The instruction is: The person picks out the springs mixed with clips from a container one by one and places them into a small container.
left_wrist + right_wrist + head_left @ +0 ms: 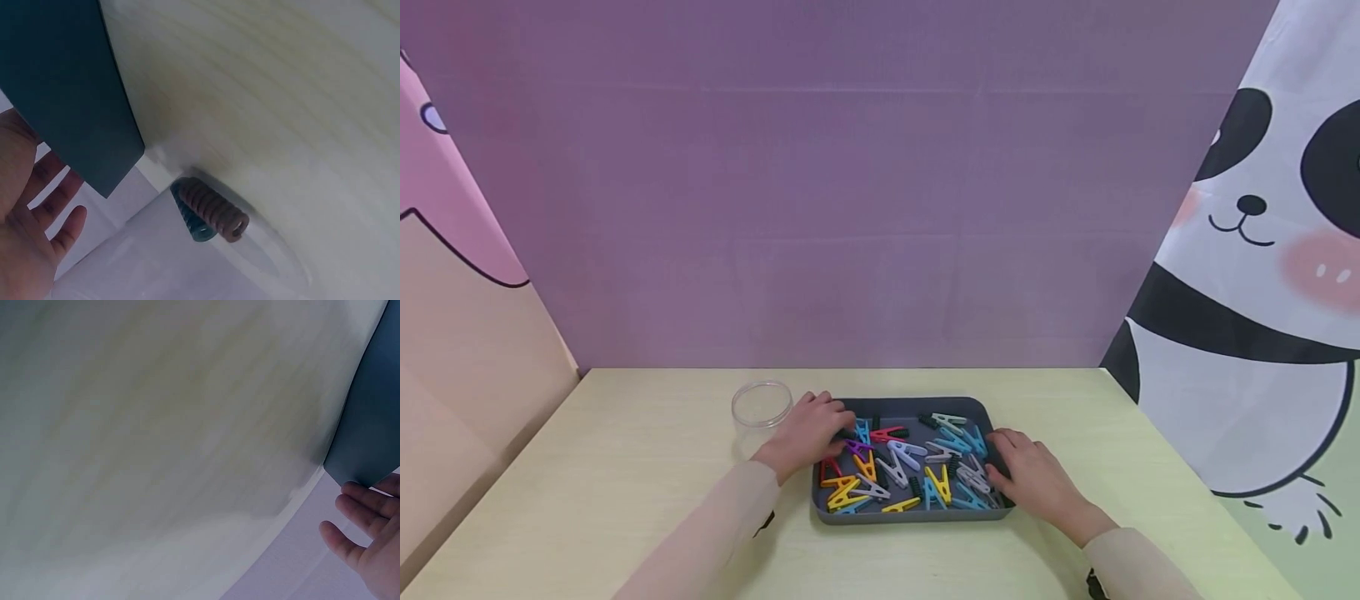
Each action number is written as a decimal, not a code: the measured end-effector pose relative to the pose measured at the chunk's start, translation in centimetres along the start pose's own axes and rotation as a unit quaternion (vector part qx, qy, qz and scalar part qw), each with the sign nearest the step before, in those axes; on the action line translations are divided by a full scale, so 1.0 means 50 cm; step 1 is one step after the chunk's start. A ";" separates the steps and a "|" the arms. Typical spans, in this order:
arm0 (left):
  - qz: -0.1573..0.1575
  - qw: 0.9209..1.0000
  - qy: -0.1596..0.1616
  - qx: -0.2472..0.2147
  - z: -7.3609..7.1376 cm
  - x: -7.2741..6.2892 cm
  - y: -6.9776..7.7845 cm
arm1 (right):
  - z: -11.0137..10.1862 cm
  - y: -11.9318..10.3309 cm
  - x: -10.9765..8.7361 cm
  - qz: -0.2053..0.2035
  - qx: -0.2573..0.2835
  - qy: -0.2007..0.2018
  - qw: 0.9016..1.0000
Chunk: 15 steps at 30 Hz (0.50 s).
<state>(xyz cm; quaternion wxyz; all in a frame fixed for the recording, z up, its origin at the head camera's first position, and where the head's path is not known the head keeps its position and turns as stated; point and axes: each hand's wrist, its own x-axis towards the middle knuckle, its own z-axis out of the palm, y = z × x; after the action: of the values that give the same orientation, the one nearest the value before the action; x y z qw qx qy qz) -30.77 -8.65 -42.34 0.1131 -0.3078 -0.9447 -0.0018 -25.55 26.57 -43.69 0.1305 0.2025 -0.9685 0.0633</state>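
A dark grey tray (917,517) sits on the table, full of small plastic clips in several colors, such as a yellow clip (938,483) and a lavender clip (891,467). At the tray's left side, my left hand (805,433) lies over the rim, its fingertips by the clips and partly hidden. My right hand (1037,475) rests at the right rim, thumb toward the inside. Both wrist views show the fingers loosely extended against the tray's outer wall (75,94), the little fingers standing free. What the fingertips touch inside the tray is hidden.
Just left of the tray, behind my left hand, a clear round jar (762,406) stands upright. The left wrist view shows ribbed cylinders, one brown (215,211) and one teal (192,215), by the jar's base. A purple backdrop (850,208) rises behind the table.
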 end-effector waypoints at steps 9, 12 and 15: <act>-0.035 0.999 -0.029 0.030 0.001 0.010 0.009 | -0.001 0.000 -0.002 -0.006 -0.003 0.015 1.000; -0.037 0.998 -0.028 0.033 0.001 0.012 0.011 | -0.001 0.000 -0.002 -0.007 -0.003 0.017 1.000; -0.039 0.998 -0.031 0.033 0.000 0.015 0.012 | -0.001 0.000 -0.002 -0.007 -0.003 0.016 1.000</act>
<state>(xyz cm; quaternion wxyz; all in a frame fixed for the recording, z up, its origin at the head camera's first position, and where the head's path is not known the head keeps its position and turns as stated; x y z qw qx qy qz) -31.00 -7.71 -42.22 0.0937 -0.2667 -0.9586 0.0350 -25.44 26.62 -43.67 0.1472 0.2076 -0.9650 0.0631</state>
